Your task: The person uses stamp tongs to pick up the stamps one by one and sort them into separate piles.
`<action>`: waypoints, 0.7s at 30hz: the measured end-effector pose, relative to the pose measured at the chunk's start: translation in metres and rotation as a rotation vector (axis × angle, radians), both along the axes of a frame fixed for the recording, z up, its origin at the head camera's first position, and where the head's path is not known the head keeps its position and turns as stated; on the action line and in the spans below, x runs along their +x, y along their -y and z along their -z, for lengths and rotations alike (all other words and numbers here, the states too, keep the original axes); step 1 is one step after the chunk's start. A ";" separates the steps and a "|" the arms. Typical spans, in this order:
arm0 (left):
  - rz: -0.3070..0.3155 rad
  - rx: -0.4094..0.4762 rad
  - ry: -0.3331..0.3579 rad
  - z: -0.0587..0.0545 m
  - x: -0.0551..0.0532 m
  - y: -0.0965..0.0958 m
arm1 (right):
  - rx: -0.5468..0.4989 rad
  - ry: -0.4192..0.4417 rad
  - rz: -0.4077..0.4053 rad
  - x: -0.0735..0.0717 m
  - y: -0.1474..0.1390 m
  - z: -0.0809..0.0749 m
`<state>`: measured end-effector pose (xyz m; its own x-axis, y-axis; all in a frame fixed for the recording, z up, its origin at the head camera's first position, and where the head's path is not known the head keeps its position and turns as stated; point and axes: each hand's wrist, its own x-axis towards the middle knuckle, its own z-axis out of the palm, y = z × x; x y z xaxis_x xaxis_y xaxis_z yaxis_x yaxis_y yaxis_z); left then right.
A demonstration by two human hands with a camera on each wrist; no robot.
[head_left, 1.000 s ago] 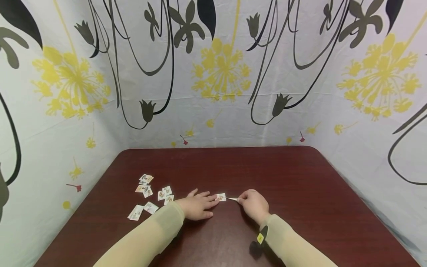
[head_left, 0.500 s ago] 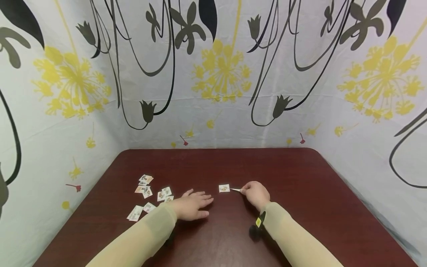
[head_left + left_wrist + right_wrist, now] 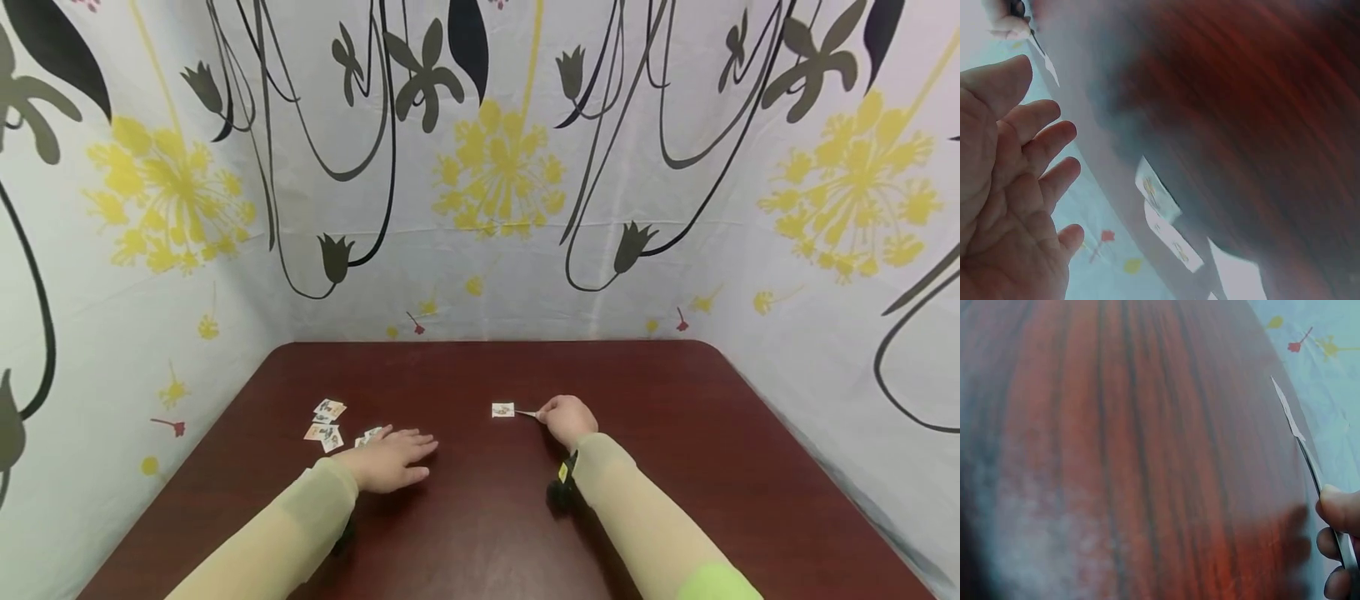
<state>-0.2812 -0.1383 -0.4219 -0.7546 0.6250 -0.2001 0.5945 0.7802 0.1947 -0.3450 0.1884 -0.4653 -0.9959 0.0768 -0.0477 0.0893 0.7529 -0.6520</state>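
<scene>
In the head view my right hand (image 3: 568, 419) holds slim metal tweezers (image 3: 1312, 465), fingers curled round them. At their tip is a small white picture card (image 3: 503, 410), seen nearly edge-on in the right wrist view; whether it touches the table I cannot tell. My left hand (image 3: 392, 460) is spread with fingers extended, holding nothing. It is over the left part of the table and hides part of the nearby cards (image 3: 366, 437). The left wrist view shows its palm and several white cards (image 3: 1154, 190) beyond the fingers.
More picture cards (image 3: 324, 432) lie overlapping at the table's left side. The dark red wooden table (image 3: 480, 533) has rounded far corners. A white cloth (image 3: 480, 308) with printed flowers hangs behind it and at both sides.
My right hand has moved away from me with the tweezers, and the card has gone with it. My left hand has let go of contact near the card and drawn back leftward over the other cards.
</scene>
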 end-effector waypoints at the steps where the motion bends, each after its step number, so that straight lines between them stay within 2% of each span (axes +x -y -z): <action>1: -0.013 0.003 0.005 0.000 -0.001 0.004 | 0.000 0.002 -0.003 0.000 0.000 -0.001; 11: -0.159 0.004 0.035 0.002 -0.008 0.037 | 0.040 -0.011 -0.004 -0.012 0.000 0.005; 21: -0.192 0.037 0.039 0.005 -0.011 0.059 | 0.045 -0.015 -0.008 -0.015 0.001 0.005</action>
